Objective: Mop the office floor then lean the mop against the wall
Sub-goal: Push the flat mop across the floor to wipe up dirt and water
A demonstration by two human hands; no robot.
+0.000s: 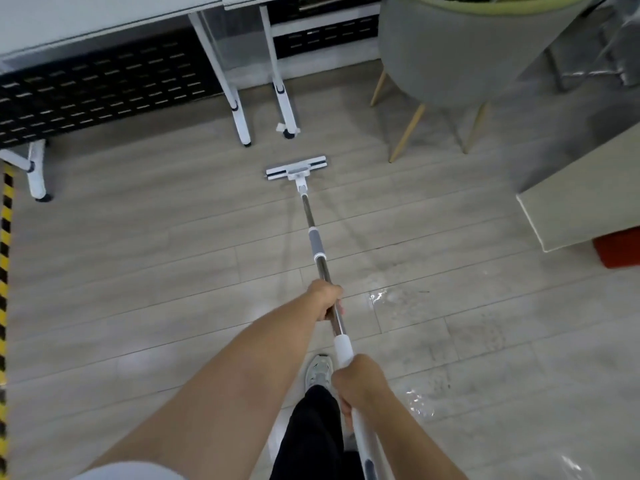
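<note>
- Pale grey plank floor runs far to white counter legs, with a wet sheen near right.
- My left hand curls round the steel-poled white flat mop midway to steer; my right hand grips its white handle to push.
- Its head lies flat, far centre.

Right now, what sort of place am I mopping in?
Probably an office or workroom: white desks on castors stand ahead, a grey chair sits beside them, and yellow-black hazard tape edges the plank floor.

Pale plank floor with mop head, desk legs, chair legs and wet patches
</note>
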